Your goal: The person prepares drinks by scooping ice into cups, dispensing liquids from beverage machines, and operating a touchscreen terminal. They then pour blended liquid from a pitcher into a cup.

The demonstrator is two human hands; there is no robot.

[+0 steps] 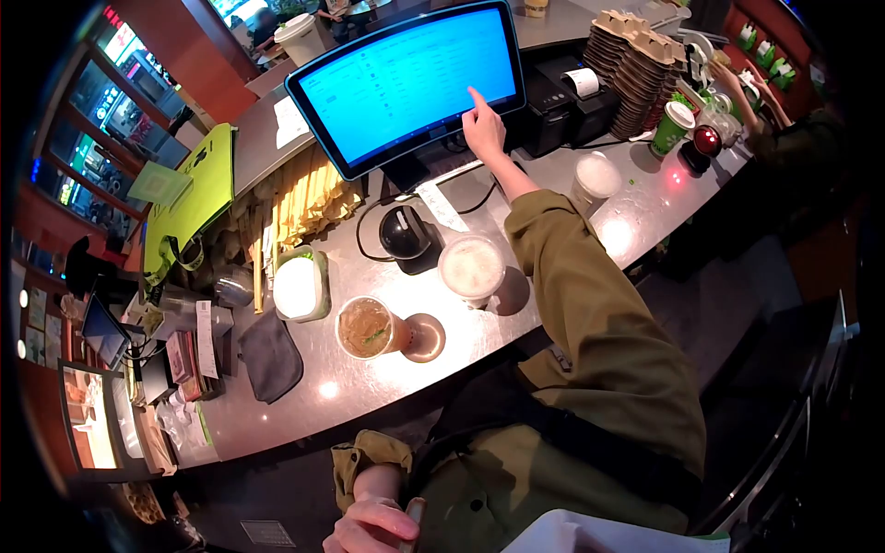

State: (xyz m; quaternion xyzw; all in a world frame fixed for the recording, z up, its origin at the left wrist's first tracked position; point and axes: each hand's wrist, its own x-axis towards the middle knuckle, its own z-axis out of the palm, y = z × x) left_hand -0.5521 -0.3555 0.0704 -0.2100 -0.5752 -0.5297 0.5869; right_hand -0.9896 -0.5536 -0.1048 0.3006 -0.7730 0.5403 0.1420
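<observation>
My right hand (pixel 483 127) reaches up to the blue touchscreen (pixel 406 83), its index finger stretched out at the lower right of the display. Nothing shows in that hand. Low in the view, my left hand (pixel 373 527) is near my body with its fingers curled; a small brownish object lies at the fingers, too unclear to name. An iced brown drink (pixel 365 328), a foam-topped cup (pixel 472 267) and a second foamy cup (pixel 597 175) stand on the counter (pixel 355 392). A black scanner (pixel 404 232) sits below the screen.
Right of the screen are a black printer (pixel 548 111), stacked cardboard carriers (pixel 627 74), a green cup (pixel 673 127) and a red-lit device (pixel 706 141). Another person's arms (pixel 737 97) show at the far right. A dark cloth (pixel 270 358) and a white-lidded container (pixel 300 286) lie left.
</observation>
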